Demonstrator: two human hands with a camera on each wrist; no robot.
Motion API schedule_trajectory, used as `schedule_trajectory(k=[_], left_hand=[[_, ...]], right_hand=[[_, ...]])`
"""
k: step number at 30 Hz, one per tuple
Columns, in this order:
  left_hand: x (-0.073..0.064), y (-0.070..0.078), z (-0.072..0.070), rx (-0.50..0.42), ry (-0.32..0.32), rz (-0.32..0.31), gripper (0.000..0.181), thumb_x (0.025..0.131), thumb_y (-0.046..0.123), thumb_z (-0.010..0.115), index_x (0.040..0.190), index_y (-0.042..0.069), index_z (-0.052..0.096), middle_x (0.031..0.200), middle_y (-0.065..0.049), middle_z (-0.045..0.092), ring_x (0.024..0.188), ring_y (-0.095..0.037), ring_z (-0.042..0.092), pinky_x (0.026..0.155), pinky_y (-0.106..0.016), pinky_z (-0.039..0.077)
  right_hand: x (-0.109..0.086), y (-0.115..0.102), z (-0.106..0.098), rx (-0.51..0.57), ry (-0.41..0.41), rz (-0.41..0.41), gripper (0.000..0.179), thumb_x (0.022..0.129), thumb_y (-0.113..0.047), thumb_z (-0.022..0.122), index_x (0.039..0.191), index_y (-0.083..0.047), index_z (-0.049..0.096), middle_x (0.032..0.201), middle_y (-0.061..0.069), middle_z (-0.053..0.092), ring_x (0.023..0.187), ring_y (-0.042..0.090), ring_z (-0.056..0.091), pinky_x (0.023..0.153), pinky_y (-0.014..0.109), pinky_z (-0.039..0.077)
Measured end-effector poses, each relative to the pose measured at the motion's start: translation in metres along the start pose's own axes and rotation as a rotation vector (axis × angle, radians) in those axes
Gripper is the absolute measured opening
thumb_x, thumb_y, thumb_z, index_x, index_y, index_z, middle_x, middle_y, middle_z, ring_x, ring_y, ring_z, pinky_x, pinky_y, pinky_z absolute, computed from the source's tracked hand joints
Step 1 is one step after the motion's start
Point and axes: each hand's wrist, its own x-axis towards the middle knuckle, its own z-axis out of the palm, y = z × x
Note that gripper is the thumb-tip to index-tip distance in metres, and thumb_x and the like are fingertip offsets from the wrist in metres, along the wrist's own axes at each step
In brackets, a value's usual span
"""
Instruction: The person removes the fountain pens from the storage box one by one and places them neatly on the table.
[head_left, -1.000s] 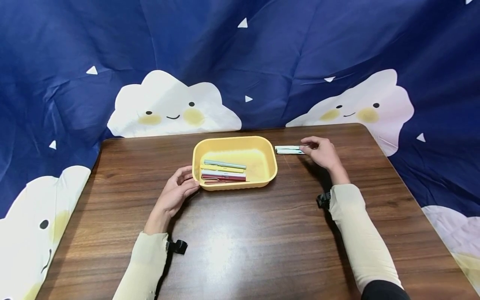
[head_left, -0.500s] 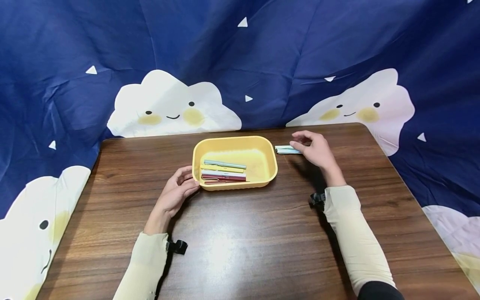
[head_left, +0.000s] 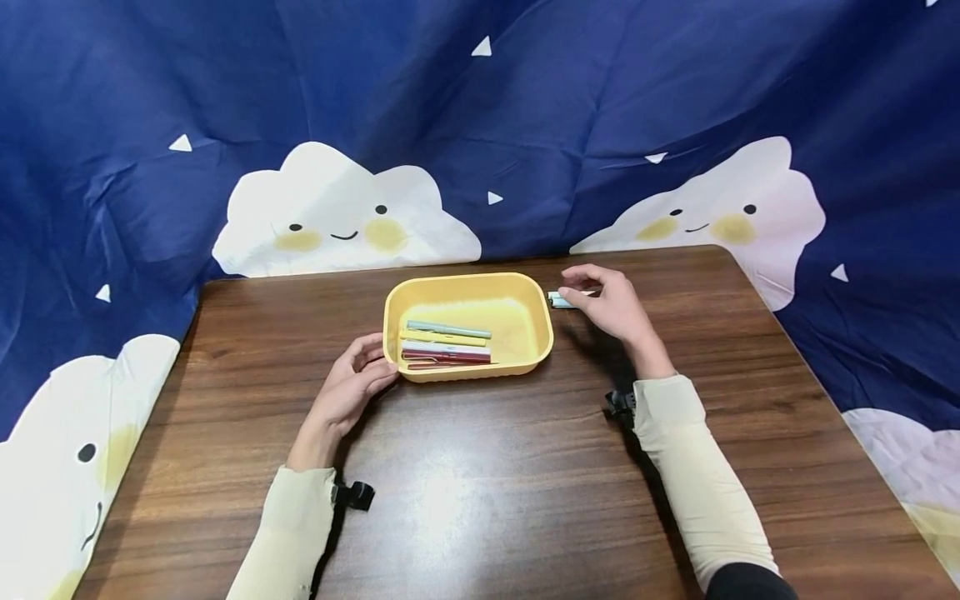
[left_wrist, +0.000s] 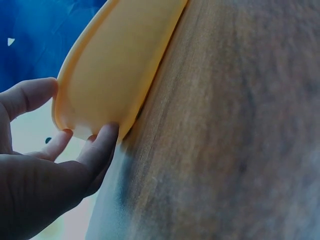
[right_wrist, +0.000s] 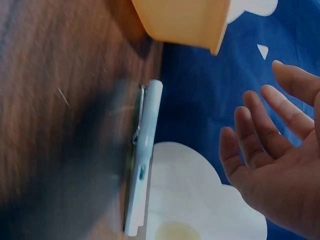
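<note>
A yellow plastic basket stands on the table. Inside, toward its left and front, lie several pens, among them a grey-blue pen, a yellow pen and a dark red pen. My left hand touches the basket's front left corner, fingertips against its outer wall. My right hand hovers just right of the basket, its fingers loosely bent and holding nothing. Below it lies a light blue pen with a metal clip; the hand partly hides the pens there in the head view.
The brown wooden table ends behind the basket at a blue curtain printed with white clouds. A black strap device sits at each wrist, below the cream sleeves.
My right hand has moved left above the pens on the table, toward the basket, covering more of them. My left hand and the basket stay in place.
</note>
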Motion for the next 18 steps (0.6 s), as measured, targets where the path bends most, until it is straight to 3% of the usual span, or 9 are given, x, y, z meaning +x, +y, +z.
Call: schedule_trajectory(k=[6, 18], left_hand=[[-0.001, 0.0, 0.0, 0.005, 0.001, -0.001, 0.062, 0.094, -0.012, 0.058, 0.149, -0.007, 0.029, 0.136, -0.024, 0.04, 0.108, -0.021, 0.059, 0.096, -0.028, 0.055], [-0.002, 0.002, 0.002, 0.006, 0.007, -0.004, 0.062, 0.094, -0.013, 0.057, 0.15, -0.006, 0.031, 0.137, -0.023, 0.04, 0.11, -0.022, 0.058, 0.096, -0.028, 0.055]], right_hand=[[-0.002, -0.004, 0.011, 0.015, -0.034, 0.001, 0.031, 0.093, -0.009, 0.073, 0.121, 0.004, 0.068, 0.116, 0.023, 0.069, 0.105, 0.033, 0.064, 0.091, 0.043, 0.054], [0.004, -0.018, 0.036, 0.091, -0.082, -0.054, 0.03, 0.093, -0.005, 0.072, 0.119, 0.008, 0.067, 0.115, 0.024, 0.068, 0.099, 0.03, 0.062, 0.085, 0.041, 0.054]])
